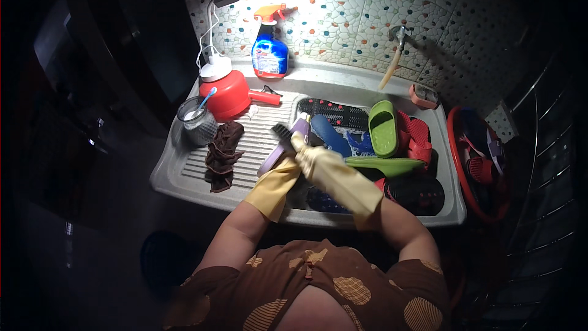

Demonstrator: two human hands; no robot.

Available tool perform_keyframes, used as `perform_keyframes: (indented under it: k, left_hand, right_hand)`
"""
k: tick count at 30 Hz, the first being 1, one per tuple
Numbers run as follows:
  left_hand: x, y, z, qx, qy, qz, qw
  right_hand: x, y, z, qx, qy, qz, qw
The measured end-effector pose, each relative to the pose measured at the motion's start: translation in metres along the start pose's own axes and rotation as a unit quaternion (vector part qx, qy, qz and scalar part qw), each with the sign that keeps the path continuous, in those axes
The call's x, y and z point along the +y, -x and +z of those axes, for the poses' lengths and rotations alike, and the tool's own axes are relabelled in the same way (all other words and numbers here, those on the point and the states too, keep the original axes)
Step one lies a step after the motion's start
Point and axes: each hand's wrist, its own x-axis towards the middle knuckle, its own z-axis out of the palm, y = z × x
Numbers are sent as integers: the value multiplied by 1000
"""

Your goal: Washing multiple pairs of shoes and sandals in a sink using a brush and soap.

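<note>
Both my hands wear long yellow rubber gloves and meet over the left edge of a grey sink basin (pixel 450 208). My left hand (pixel 289 170) grips a purple slipper (pixel 274 158) that rests tilted on the ribbed drainboard (pixel 254 141). My right hand (pixel 306 149) crosses above it and holds a black-bristled brush (pixel 282 130) against the slipper's upper end. The right glove partly hides the fingers of the left hand.
The basin holds several slippers: two green (pixel 383 127), blue (pixel 331 136), black (pixel 335 113) and red (pixel 418 140). A brown cloth (pixel 222 154), glass cup (pixel 196 121), red jug (pixel 229 93) and spray bottle (pixel 269 50) stand at left. A tap (pixel 398 40) sticks out of the wall. A red tub (pixel 456 165) sits at right.
</note>
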Motion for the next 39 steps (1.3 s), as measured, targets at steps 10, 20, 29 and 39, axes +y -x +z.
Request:
perform_keyframes:
  k: [10,20,29,39]
  left_hand:
    - [19,5,11,-13,-40,-1,999]
    - [48,-40,101,-28,45,-129,990]
    - [-38,-88,138,15,623,-308,719]
    - [-76,-101,163,13,463,-363,809]
  right_hand:
    - [49,-25,-73,218,278,-171,920]
    - [78,17,-98,206,124,-103,965]
    - [102,-35,-80,171,239,-65,954]
    - [102,-3,-92,52,-44,-39,997]
